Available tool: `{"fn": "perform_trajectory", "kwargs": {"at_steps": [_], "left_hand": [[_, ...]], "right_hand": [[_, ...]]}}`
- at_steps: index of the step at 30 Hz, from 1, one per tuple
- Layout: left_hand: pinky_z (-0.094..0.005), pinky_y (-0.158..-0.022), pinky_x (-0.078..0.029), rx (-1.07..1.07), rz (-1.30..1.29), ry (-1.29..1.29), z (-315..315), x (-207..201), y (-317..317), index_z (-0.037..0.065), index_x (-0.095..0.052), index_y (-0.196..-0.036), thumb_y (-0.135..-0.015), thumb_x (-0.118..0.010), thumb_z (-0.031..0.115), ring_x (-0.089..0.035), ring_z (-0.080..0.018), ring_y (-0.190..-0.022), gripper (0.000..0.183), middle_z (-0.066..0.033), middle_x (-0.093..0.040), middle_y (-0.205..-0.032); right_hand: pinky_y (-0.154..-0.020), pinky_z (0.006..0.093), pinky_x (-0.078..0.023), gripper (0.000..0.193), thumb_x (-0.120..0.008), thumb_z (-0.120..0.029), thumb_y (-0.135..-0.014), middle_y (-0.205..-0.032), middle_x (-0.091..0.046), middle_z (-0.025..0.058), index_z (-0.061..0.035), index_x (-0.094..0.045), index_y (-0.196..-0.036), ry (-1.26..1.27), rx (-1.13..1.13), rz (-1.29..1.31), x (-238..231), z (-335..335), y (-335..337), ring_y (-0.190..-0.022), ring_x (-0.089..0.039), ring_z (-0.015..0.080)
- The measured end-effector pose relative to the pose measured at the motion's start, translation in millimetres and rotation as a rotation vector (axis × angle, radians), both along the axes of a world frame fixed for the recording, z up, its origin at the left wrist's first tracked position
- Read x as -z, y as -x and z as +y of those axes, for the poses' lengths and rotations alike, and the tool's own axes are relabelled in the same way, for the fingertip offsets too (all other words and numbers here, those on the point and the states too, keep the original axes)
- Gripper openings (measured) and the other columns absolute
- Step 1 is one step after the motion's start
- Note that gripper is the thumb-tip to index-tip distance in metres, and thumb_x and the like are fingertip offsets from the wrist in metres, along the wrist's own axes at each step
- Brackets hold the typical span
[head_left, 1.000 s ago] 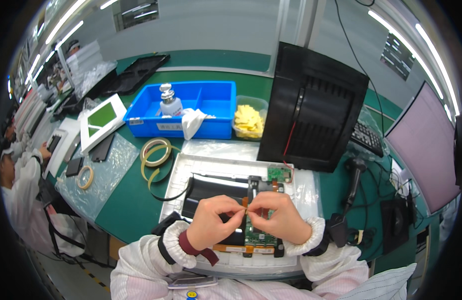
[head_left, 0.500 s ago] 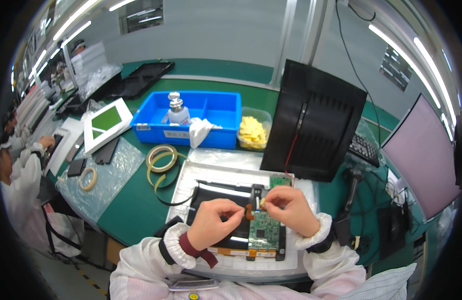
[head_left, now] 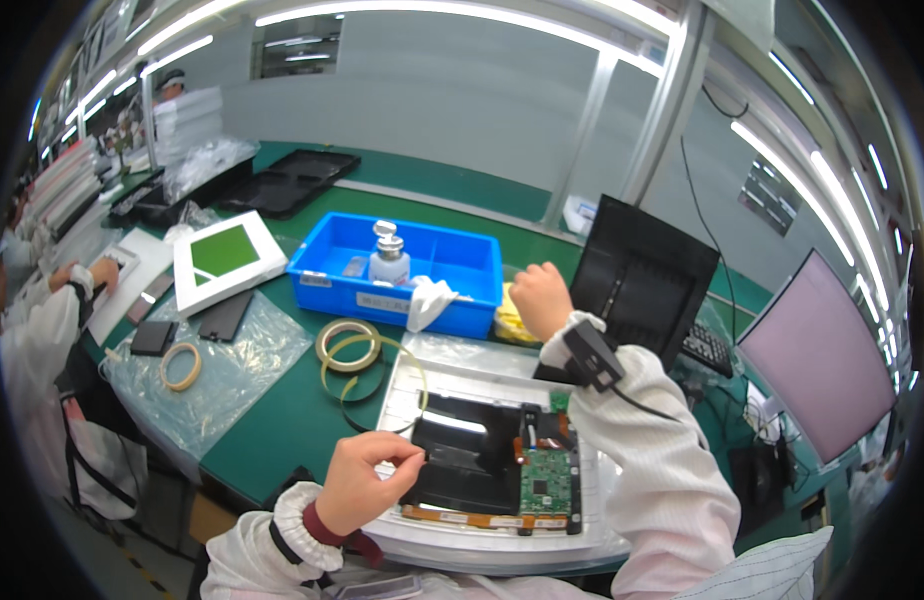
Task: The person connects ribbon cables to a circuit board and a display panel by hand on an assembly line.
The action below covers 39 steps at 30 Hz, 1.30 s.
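My left hand [head_left: 367, 482] hovers over the left edge of a white panel housing [head_left: 400, 400], thumb and forefinger pinched together; anything between them is too small to make out. In the housing lies a black flat unit [head_left: 467, 450] with a green circuit board [head_left: 547, 480] along its right side and orange flex strips [head_left: 462, 517] at its lower edge. My right hand [head_left: 542, 300] reaches forward to the tub of yellow pieces [head_left: 509, 318], its fingers curled. The hand covers much of the tub, and what the fingers hold is hidden.
A blue bin [head_left: 462, 315] holds a pump bottle [head_left: 389, 262], with a white cloth [head_left: 428, 303] over its rim. Tape rolls [head_left: 348, 346] lie left of the housing. A black panel [head_left: 647, 275] and a monitor [head_left: 822, 355] stand right. A co-worker's hand [head_left: 104, 275] is far left.
My right hand has left the circuit board and reached forward to the yellow pieces. My left hand has drawn back toward the lower left. The view has shifted.
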<state>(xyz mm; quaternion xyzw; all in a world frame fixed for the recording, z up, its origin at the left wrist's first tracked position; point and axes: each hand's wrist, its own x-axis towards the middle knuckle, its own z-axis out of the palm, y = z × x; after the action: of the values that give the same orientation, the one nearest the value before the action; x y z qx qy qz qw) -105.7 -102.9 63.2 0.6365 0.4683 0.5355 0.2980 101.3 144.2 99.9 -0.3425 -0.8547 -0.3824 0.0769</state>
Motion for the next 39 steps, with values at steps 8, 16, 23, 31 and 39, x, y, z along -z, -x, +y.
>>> {"fn": "perform_trajectory", "kwargs": {"at_steps": [8,16,23,31,39], "left_hand": [[-0.0238,-0.054,-0.046,-0.076,-0.047,0.014,-14,8,32,-0.003,-0.064,-0.073,-0.069,-0.064,0.0,-0.059,-0.0148,-0.059,0.005,-0.0105,-0.064,-0.071],[-0.0312,-0.06,-0.047,-0.137,0.291,-0.393,-2,6,17,-0.002,-0.062,-0.074,-0.064,-0.065,-0.002,-0.057,-0.0256,-0.067,0.011,-0.0107,-0.06,-0.07],[-0.0272,-0.064,-0.046,-0.169,1.023,-1.026,1,-11,-10,-0.002,-0.063,-0.086,-0.066,-0.056,0.008,-0.056,-0.019,-0.079,0.024,-0.0092,-0.058,-0.084],[-0.0244,-0.062,-0.044,-0.076,1.09,-1.127,9,-14,-44,-0.002,-0.063,-0.084,-0.067,-0.057,0.007,-0.055,-0.0168,-0.079,0.021,-0.0094,-0.059,-0.083],[-0.0243,-0.062,-0.044,-0.028,1.123,-1.136,10,-14,-65,-0.002,-0.063,-0.085,-0.067,-0.057,0.007,-0.055,-0.0158,-0.078,0.021,-0.0084,-0.059,-0.083]], "right_hand": [[-0.066,0.035,-0.045,0.014,-0.053,-0.013,-0.076,-0.077,-0.065,0.0051,-0.0133,-0.067,-0.073,0.155,0.353,-0.056,15,41,11,-0.08,-0.062,0.0215],[-0.06,0.0319,-0.047,0.009,-0.062,-0.01,-0.073,-0.074,-0.062,0.0085,-0.0033,-0.065,-0.077,0.858,-0.232,0.668,0,-62,16,-0.068,-0.06,0.0214],[-0.058,0.0193,-0.039,0.015,-0.061,-0.014,-0.083,-0.074,-0.056,-0.0008,0.0005,-0.061,-0.083,1.736,-0.315,1.092,-6,-181,-6,-0.066,-0.047,0.0057],[-0.062,0.0185,-0.04,0.014,-0.06,-0.016,-0.085,-0.075,-0.055,-0.0015,-0.0018,-0.059,-0.088,1.918,-0.19,1.373,1,-204,-37,-0.067,-0.047,0.0055],[-0.062,0.0189,-0.039,0.015,-0.062,-0.015,-0.083,-0.075,-0.055,-0.0012,-0.0011,-0.06,-0.085,1.931,-0.182,1.415,12,-203,-57,-0.067,-0.047,0.0053]]}}
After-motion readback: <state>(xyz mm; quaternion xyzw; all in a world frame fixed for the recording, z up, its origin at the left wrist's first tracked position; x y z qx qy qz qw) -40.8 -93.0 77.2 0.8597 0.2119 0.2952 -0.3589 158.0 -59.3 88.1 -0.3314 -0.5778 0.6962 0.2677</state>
